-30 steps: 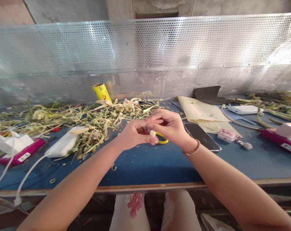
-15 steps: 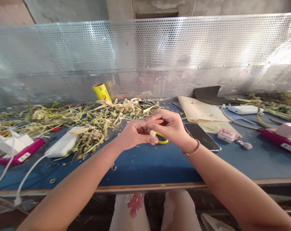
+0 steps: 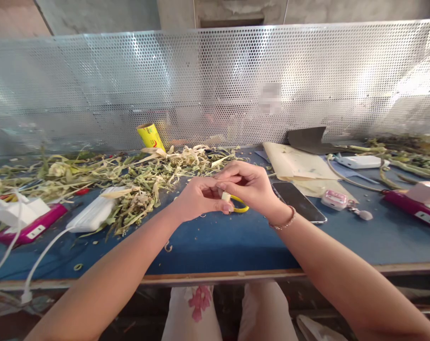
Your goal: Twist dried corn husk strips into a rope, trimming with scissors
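Above the middle of the blue tabletop, my two hands meet with fingertips together. My left hand (image 3: 202,198) is closed, its thumb lying along a small cream-coloured block (image 3: 226,196). From beside that block a thin yellow loop (image 3: 242,206) curves out under my right hand (image 3: 248,184). The fingers of my right hand are bent and pinched against those of the left. What lies between the fingertips is mostly hidden, so whether the block and the loop are one piece I cannot tell. A dark-screened phone (image 3: 299,202) lies just right of my right wrist.
Dried leaves and stalks (image 3: 140,184) cover the left and back of the table (image 3: 232,251). Power strips (image 3: 33,227) and white chargers with cords sit left and right. A yellow tube (image 3: 150,136) stands before the perforated metal screen (image 3: 215,85). Paper (image 3: 300,163) and an earphone case (image 3: 335,200) lie right.
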Demonstrator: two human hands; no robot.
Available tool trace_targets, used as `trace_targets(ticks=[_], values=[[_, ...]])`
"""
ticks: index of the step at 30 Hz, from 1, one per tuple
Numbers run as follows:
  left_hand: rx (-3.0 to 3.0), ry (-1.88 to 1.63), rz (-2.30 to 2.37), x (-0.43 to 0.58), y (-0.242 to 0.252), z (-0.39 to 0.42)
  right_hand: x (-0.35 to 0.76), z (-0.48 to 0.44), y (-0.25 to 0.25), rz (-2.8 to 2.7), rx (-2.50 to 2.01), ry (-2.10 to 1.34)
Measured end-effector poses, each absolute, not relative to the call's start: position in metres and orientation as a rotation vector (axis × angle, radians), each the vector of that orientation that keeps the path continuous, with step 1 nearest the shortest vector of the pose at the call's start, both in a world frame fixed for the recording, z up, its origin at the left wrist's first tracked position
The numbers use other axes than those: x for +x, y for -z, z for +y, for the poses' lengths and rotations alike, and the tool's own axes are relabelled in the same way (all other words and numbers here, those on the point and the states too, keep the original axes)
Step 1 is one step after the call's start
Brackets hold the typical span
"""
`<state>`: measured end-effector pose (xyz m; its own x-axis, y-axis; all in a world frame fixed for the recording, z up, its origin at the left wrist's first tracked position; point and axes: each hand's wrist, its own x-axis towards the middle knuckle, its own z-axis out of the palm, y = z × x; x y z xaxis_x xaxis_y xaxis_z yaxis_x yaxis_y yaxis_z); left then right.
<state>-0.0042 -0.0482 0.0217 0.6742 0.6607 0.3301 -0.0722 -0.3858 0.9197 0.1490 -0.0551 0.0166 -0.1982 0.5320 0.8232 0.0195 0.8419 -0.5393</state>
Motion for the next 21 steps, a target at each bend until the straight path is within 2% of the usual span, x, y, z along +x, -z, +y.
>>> trace_targets(ticks=[21], values=[[1.798,-0.839,0.481,-0.0047,-0.0211,-0.0484,0.1493,-0.0556,-0.0171,-1.714,-0.441,-0.519]])
